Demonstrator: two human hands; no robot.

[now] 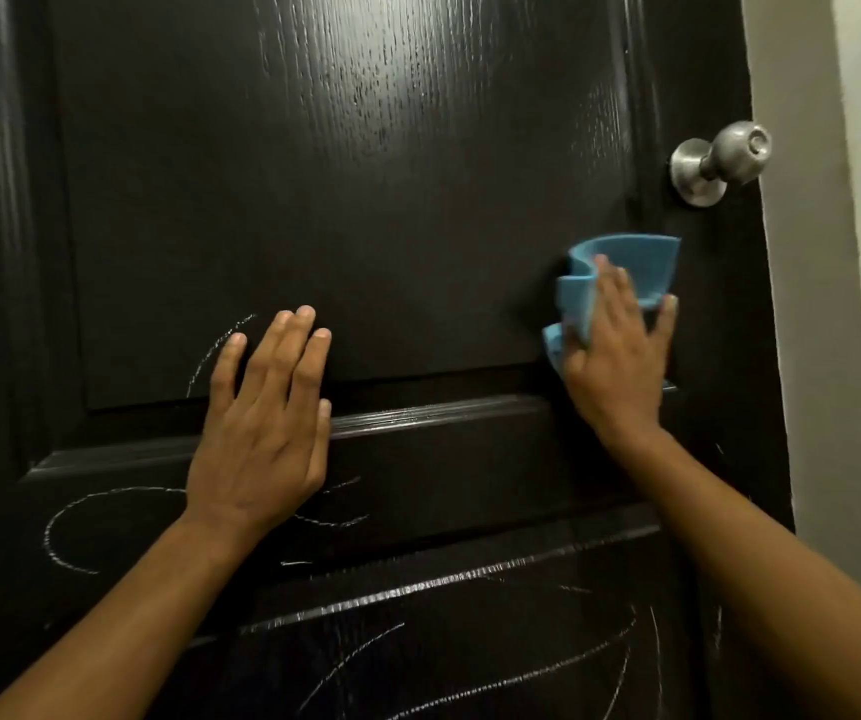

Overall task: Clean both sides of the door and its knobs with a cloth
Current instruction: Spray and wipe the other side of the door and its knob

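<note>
Black door [345, 200] upright — knob [729, 158] juts rightward, cloth [620, 272] below it.

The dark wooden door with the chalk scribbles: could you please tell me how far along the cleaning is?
Done: the dark wooden door's upper panel looks free of marks. In hand: the right hand presses a folded blue cloth against the door below the round silver metal knob, while the left hand rests flat. Left: white chalk scribbles across the lower part; the knob and far side are unconfirmed.
</note>
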